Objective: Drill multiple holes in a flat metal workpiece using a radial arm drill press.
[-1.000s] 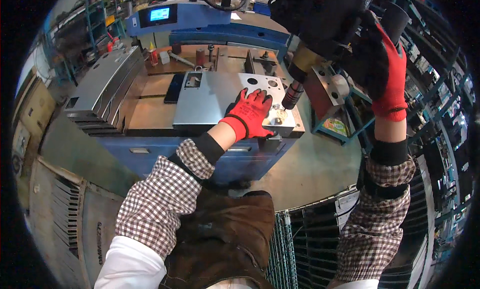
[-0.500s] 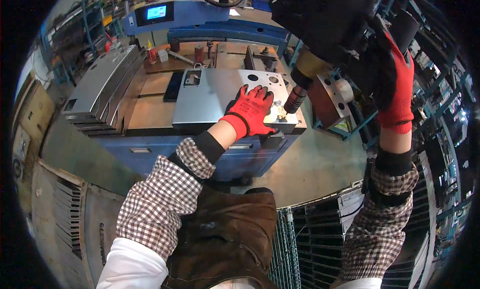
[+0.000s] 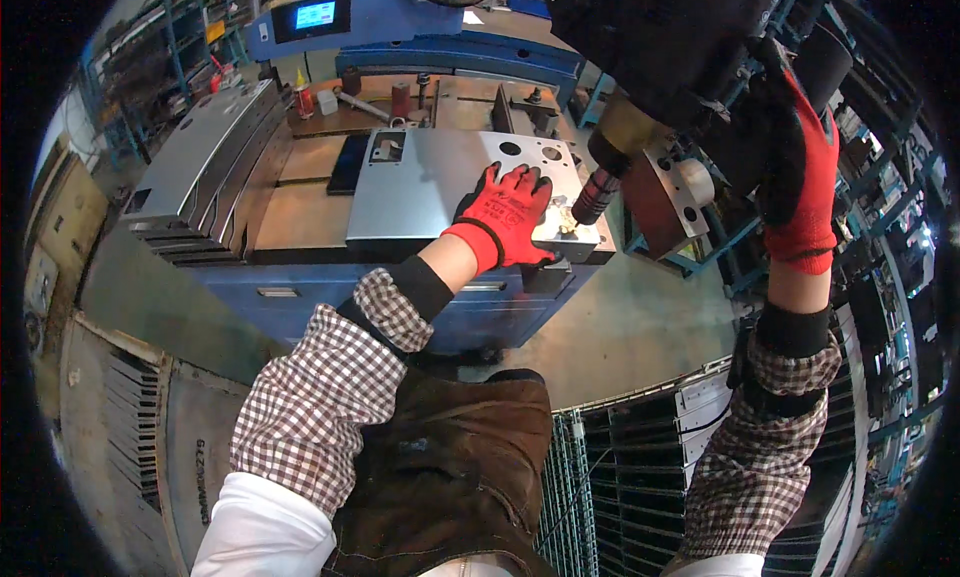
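**Right hand [image 3: 805, 187] and tool [image 3: 597, 199] lower than a second ago**

Since the earlier frame your right hand has come down, and the dark, red-banded tool sits lower against the metal panel [image 3: 420, 192]; your left hand [image 3: 507, 215] has kept its place. The panel lies flat on the bench [image 3: 300, 197], along its front edge, with the tool slanting over the brightly lit right end. Whether the tip touches can't be told from this angle.

To work well here, I'd hold the panel firmly flat, check how the tip lines up, and keep your left fingers clear, as they're near it.

That left hand is open, fingers spread on the panel, thumb at its front edge. Your right hand is up against the black machine head [image 3: 670, 57]; its fingers are largely hidden, so you can't tell how far it's closed.

Left of the panel are a flat black piece [image 3: 347, 167], then a stack of metal panels [image 3: 205, 142].
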The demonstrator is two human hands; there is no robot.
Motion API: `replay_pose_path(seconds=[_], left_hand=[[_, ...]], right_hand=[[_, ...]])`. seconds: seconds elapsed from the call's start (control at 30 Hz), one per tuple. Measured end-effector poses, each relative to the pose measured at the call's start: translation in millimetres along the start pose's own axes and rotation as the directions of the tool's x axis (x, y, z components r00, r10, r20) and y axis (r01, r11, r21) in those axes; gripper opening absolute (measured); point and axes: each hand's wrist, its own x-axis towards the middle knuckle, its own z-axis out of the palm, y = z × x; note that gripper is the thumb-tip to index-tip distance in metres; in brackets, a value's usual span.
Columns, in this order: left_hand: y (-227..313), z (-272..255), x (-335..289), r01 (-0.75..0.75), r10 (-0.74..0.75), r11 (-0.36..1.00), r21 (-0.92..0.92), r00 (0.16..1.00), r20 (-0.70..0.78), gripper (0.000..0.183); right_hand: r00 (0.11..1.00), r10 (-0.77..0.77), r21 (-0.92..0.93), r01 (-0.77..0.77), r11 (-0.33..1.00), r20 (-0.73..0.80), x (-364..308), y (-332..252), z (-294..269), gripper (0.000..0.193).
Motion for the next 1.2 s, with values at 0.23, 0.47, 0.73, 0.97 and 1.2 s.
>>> replay_pose_path(seconds=[0.23, 0.47, 0.73, 0.97, 1.2], left_hand=[[-1.1, 1.8, -0.1, 0.008, -0.008, 1.0, -0.001, 1.0, -0.011, 0.105], [0.1, 0.3, 1.9, 0.009, -0.009, 1.0, -0.012, 1.0, -0.008, 0.104], [-1.9, 3.6, 0.7, -0.003, 0.002, 1.0, -0.013, 1.0, -0.026, 0.105], [-1.7, 6.1, 3.2, 0.008, -0.008, 1.0, 0.024, 1.0, -0.003, 0.104], [-0.6, 3.5, 4.2, -0.006, 0.006, 1.0, 0.01, 1.0, -0.011, 0.104]], right_hand=[[0.983, -0.175, -0.052, 0.179, 0.983, 0.062, 1.5, 8.2, -4.7, 0.035], [0.997, -0.053, -0.045, 0.056, 0.997, 0.064, 0.7, 10.2, -11.1, 0.041], [0.992, -0.089, -0.164, 0.103, 0.981, 0.095, 0.7, 8.8, -16.9, 0.039], [0.952, -0.255, -0.271, 0.294, 0.917, 0.17, -2.0, 13.7, -19.3, 0.042], [0.903, -0.417, -0.543, 0.403, 0.737, 0.105, 10.5, 26.1, -11.9, 0.051]])
